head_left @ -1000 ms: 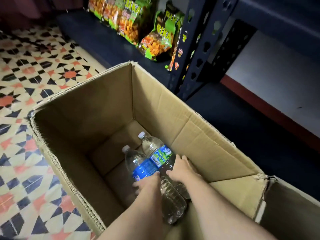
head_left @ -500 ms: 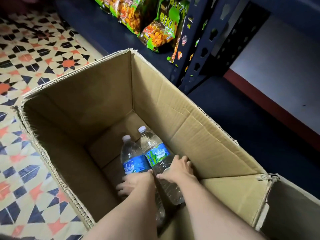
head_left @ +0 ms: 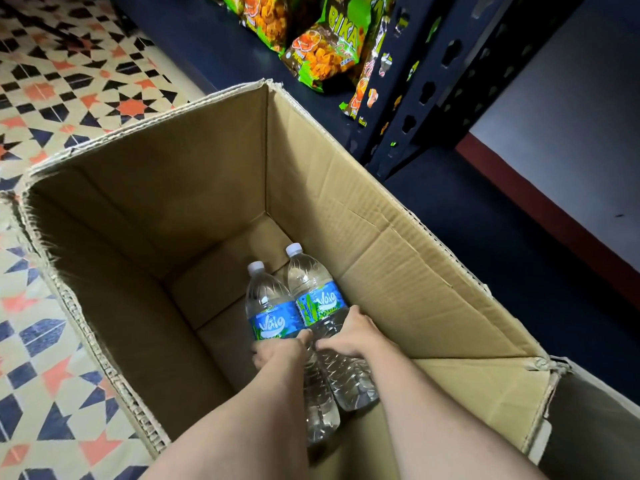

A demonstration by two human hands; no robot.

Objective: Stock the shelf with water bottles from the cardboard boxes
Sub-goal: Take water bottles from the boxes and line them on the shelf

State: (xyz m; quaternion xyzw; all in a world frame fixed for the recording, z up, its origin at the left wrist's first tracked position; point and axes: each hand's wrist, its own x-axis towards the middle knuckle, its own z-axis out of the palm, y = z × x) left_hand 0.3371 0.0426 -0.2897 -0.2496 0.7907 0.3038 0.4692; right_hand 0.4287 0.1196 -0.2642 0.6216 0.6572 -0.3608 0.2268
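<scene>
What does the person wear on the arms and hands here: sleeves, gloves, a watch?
Nothing worn is visible. The left forearm and right forearm are bare as far as the frame edge, with no sleeve, and neither wrist carries a watch or band. The left hand and right hand have no gloves. Most fingers are hidden, so rings cannot be ruled out.

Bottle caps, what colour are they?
Both caps are white. The head view shows them best.

Matt corrugated cardboard box [head_left: 398,237] (frayed rim); clear glossy plastic bottles [head_left: 277,306]; shiny foil snack bags [head_left: 322,50].
</scene>
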